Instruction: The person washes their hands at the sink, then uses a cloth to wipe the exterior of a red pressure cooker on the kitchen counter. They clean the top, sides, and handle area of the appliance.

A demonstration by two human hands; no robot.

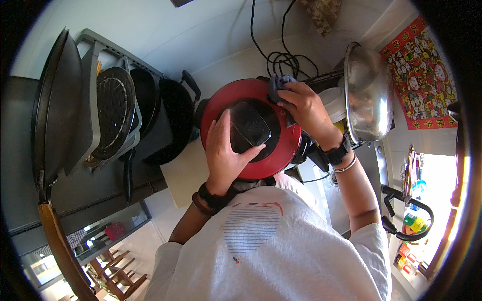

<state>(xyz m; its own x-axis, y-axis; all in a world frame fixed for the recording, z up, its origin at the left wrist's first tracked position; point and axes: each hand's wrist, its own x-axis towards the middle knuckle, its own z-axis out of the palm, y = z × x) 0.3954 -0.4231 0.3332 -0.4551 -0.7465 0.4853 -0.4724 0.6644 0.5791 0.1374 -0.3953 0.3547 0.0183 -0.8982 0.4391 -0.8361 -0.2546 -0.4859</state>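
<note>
Right in front of me is a round red appliance lid (260,169) with a black centre, probably on an electric pot. A rounded rectangular black handle (250,124) rises from that centre. My left hand (228,150) holds this handle at its side, fingers along the left edge and thumb at the lower end. In my right hand (303,103) is a bunched dark grey cloth (278,84), pressed against the lid's upper right rim. Part of the cloth is hidden under my fingers.
At left, a grey rack (92,98) holds several dark pans and lids. A black wok (173,120) stands beside the appliance. Coiled black cable (282,62) lies behind. To the right are a steel basin (371,94), a white bowl (333,103) and a black faucet (410,237).
</note>
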